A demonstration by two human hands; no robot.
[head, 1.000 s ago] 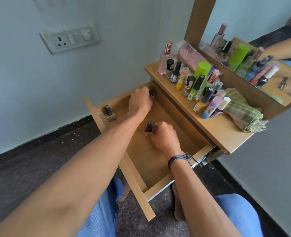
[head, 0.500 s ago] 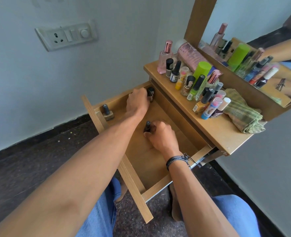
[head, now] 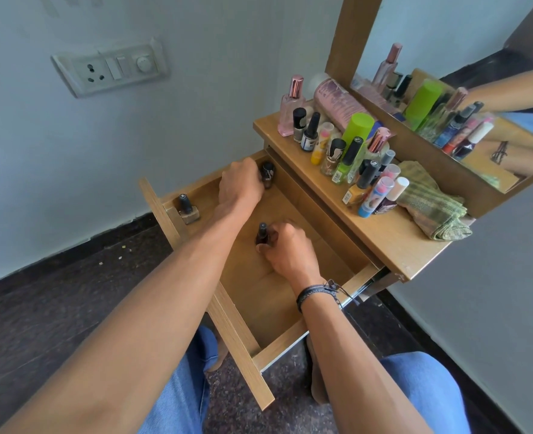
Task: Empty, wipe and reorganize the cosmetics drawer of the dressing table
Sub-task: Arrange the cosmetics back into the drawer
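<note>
The wooden drawer (head: pixel 243 349) of the dressing table stands pulled out. My left hand (head: pixel 240 186) reaches into its far corner and grips a dark nail polish bottle (head: pixel 267 173) standing there. My right hand (head: pixel 287 249) is in the middle of the drawer, fingers curled round a second dark nail polish bottle (head: pixel 262 233) that stands upright. A third bottle, gold with a black cap (head: pixel 187 209), stands alone in the drawer's left corner.
On the tabletop (head: pixel 393 242) stand several cosmetics: a pink perfume bottle (head: pixel 290 108), a green tube (head: pixel 357 128), nail polishes and lip balms. A folded green cloth (head: pixel 431 205) lies at the right. A mirror (head: pixel 478 98) rises behind. A switch plate (head: pixel 108 68) is on the wall.
Both hands stay on their bottles in nearly the same spots. The left hand's bottle in the far corner shows more fully now.
</note>
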